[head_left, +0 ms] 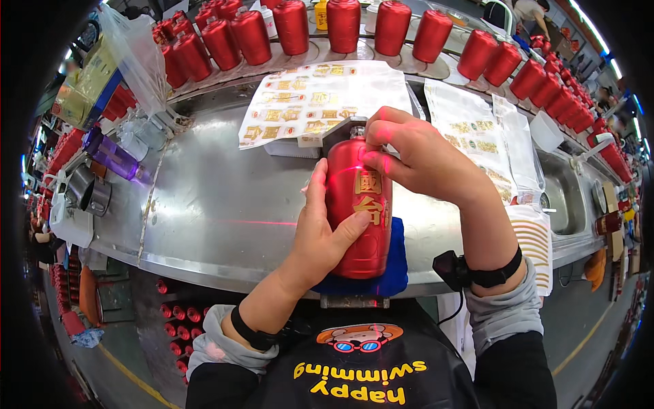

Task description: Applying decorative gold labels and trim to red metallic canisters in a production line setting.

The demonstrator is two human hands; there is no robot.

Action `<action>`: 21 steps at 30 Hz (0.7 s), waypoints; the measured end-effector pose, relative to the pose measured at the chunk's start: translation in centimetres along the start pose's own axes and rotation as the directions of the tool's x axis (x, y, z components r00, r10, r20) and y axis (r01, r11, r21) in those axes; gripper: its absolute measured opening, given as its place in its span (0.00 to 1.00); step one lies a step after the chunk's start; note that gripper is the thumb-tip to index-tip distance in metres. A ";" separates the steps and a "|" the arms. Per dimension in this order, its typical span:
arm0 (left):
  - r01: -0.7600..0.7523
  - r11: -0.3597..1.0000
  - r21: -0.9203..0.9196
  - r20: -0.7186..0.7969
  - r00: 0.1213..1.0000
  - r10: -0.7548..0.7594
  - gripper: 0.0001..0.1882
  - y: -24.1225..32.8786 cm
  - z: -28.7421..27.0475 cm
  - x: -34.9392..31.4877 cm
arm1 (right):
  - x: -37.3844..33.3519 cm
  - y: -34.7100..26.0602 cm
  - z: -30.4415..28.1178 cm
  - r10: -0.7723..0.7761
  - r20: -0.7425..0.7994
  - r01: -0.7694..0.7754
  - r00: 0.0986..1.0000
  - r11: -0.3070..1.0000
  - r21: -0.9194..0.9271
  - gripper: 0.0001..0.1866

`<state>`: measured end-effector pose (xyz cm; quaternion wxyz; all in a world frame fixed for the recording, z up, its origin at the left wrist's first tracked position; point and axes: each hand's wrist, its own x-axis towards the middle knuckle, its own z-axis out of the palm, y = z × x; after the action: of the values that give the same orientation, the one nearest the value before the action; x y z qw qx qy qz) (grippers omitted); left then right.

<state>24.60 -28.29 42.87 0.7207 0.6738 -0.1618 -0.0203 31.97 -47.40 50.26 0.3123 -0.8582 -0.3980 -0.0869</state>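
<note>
A glossy red bottle [344,180] with raised gold characters lies tilted in front of me, its base over a blue cloth [399,255] at the bench's near edge. My left hand [310,238] grips its left side, thumb across the front. At the upper right of the bottle my right hand [422,153] is closed, fingertips pinched against the shoulder; whatever is between them, if anything, is too small to make out. Red laser lines cross the bottle and my right fingers. Just behind the neck lies a white sheet with gold decals [286,102], resting partly on a light-coloured tray.
Several red bottles [343,27] stand along a curved conveyor at the back. More decal sheets [470,129] lie to the right, beside a sink [565,204]. On the left are a purple bottle [112,155], a metal cup [100,196] and a plastic bag [136,54].
</note>
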 end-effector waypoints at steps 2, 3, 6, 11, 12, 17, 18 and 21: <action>0.024 0.999 -0.039 0.016 1.000 -0.023 0.45 0.4 0.1 0.0 | -0.1 0.1 0.1 0.002 -0.027 -0.003 1.000 1.000 -0.021 0.07; 0.026 0.999 -0.038 0.019 0.999 -0.026 0.45 0.3 0.1 0.1 | -0.2 0.1 0.1 0.005 -0.029 -0.006 1.000 1.000 -0.019 0.07; 0.029 0.996 -0.083 0.017 0.999 -0.028 0.45 0.2 0.0 0.2 | -0.2 0.1 0.2 0.015 -0.029 -0.016 0.999 1.000 -0.005 0.07; 0.058 0.992 -0.115 0.034 0.998 -0.055 0.45 0.0 0.0 0.3 | -0.1 0.2 0.2 0.025 -0.053 -0.024 0.998 1.000 0.019 0.08; 0.061 0.992 -0.115 0.036 0.998 -0.057 0.45 0.0 0.0 0.3 | -0.1 0.2 0.2 0.028 -0.054 -0.027 0.998 0.999 0.020 0.08; 0.092 0.989 -0.115 0.036 0.995 -0.089 0.46 0.2 -0.1 0.2 | -0.2 0.2 0.5 0.051 -0.066 -0.047 0.997 0.998 0.051 0.07; 0.092 0.989 -0.113 0.037 0.995 -0.089 0.46 0.2 -0.2 0.2 | -0.2 0.1 0.5 0.051 -0.068 -0.047 0.996 0.998 0.052 0.07; 0.094 0.991 -0.097 0.039 0.995 -0.091 0.46 0.3 -0.3 0.2 | -0.3 0.0 0.5 0.076 -0.059 -0.073 0.995 0.996 0.055 0.07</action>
<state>24.82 -28.06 43.20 0.7485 0.6436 -0.1418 -0.0733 31.74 -47.27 49.81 0.3498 -0.8609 -0.3583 -0.0908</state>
